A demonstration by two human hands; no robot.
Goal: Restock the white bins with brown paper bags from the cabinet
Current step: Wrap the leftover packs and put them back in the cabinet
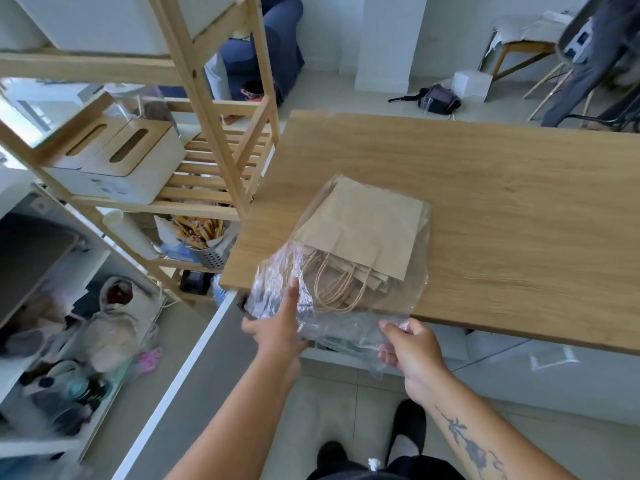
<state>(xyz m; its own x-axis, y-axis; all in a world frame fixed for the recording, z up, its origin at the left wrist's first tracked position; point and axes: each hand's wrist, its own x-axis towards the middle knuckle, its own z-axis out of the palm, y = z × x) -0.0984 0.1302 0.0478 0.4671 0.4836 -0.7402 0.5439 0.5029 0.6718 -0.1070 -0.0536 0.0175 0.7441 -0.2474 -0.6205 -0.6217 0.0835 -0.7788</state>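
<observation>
Your left hand [277, 329] grips the crumpled end of the plastic wrapper [349, 323], index finger straight along it; your right hand [414, 348] pinches its near edge. The paper bags [363, 230] lie inside, on the table [502, 202] near its left corner.

brown paper bags [363, 233]; light wood-grain table [502, 188]

Both your bare forearms reach forward, the right one tattooed. Your left hand [277, 329] lays its index finger straight along the plastic wrapping [346, 327], thumb splayed left, other fingers curled beneath. Your right hand [412, 351] pinches the wrapping's near edge between thumb and curled fingers.
</observation>
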